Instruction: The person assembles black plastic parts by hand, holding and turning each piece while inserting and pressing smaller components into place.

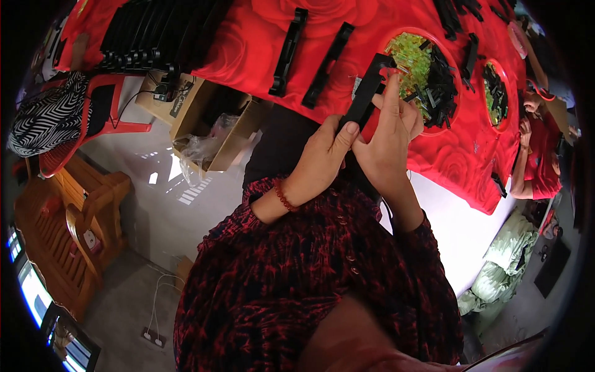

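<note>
A long, narrow black plastic part [365, 93] slants up over the table's near edge. My left hand [319, 155] is closed around its lower end, the thumb lying along it. At its upper end my right hand [384, 146] presses against the side, index finger stretched along it and the other fingers curled. Whether a small piece sits under that fingertip is hidden. Just right of my hands stands a red bowl [459, 84] holding yellow-green clear pieces [409, 56] and short black pieces [441, 93]. Two similar black parts, one nearer [327, 65] and one farther left [289, 53], lie on the cloth.
A red rose-patterned cloth [235, 59] covers the table. Many black parts [149, 34] stand in a row at far left. An open cardboard box [232, 146] sits below the edge. At right are a second bowl [507, 93] and a person in red [542, 155].
</note>
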`<state>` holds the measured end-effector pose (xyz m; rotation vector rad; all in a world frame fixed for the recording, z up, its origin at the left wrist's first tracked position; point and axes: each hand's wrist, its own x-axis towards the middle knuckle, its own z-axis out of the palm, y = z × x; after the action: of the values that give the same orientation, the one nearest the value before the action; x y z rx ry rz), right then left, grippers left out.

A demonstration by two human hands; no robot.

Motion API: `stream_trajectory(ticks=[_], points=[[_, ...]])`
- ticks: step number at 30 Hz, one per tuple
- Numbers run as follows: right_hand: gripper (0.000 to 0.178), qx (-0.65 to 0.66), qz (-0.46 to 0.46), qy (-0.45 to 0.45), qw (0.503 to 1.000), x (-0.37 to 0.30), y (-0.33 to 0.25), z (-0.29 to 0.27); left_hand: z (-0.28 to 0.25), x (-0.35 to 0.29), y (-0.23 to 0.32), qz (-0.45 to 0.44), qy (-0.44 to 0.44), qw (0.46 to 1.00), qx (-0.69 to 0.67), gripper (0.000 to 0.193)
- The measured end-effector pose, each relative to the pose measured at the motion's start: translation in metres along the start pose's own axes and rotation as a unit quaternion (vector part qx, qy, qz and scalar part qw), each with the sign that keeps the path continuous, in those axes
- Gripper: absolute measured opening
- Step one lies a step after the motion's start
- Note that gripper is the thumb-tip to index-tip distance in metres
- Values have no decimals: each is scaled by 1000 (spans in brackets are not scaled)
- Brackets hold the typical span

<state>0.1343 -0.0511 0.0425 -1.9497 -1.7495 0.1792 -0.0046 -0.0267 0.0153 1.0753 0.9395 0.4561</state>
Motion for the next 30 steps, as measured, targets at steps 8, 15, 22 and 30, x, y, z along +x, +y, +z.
stream_trajectory(ticks=[8,15,22,30], points=[[110,11,20,14,1000,-6,5,3,5,-2,-2,9,14,999,-39,44],[109,41,67,2,997,-10,8,0,8,2,-8,-1,-1,997,-81,41],[104,31,77,30,996,-17,3,3,4,0,-11,5,18,995,-94,59],[102,4,22,49,999,-23,4,6,-2,-4,-18,-9,0,989,-145,71]])
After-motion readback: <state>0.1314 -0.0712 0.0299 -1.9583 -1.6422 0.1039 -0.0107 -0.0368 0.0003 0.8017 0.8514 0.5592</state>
